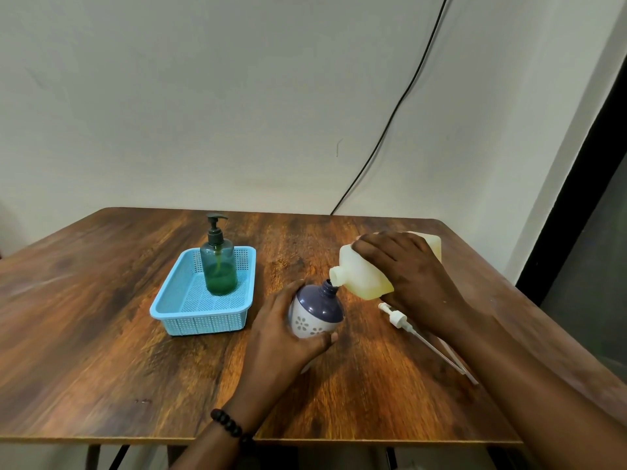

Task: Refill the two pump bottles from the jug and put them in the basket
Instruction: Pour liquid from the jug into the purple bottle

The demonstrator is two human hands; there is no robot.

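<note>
The dark wood-grain counter (101, 317) carries everything. Toward its left stands the light blue perforated plastic basket (176, 312), and in its far end a translucent green pump bottle with a black pump (218, 266) stands upright, partly filled. To the right, the right hand (407, 266) wraps over the pale yellowish translucent plastic jug (364, 273), tipped so its spout sits at the open neck of the round purple-and-white flowered bottle (317, 312). The left hand (288, 334) curls around that bottle's near left side, steadying it on the counter at a slight tilt. The jug looks stiff and fairly weighty with liquid, best gripped across its broad body; the round bottle seems light, smooth and likely slippery if soap spills, so holding low around its belly suits it. The white pump head with its long tube (407, 325) lies just right of the bottle, partly under the right forearm.
</note>
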